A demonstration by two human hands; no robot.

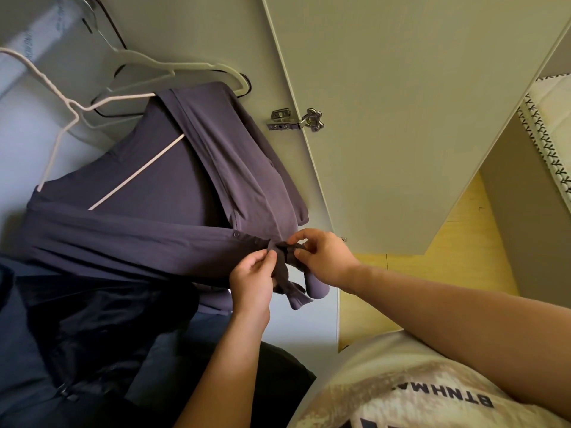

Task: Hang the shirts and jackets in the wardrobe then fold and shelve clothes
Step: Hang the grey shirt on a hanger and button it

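Note:
A dusky purple button shirt (160, 186) hangs on a pale pink wire hanger (61, 118) inside the wardrobe. Both hands meet at the shirt's front placket, near its small buttons. My left hand (251, 282) pinches the placket edge from below. My right hand (324, 257) pinches the opposite edge of the fabric from the right. Below the shirt hangs a dark navy jacket (77, 329).
A white plastic hanger (173, 67) and a black wire one hang empty behind the shirt. The open wardrobe door (401, 103) with its metal hinge (293, 120) stands to the right. Yellow floor (457, 236) and a white quilted bed edge (550, 134) lie beyond.

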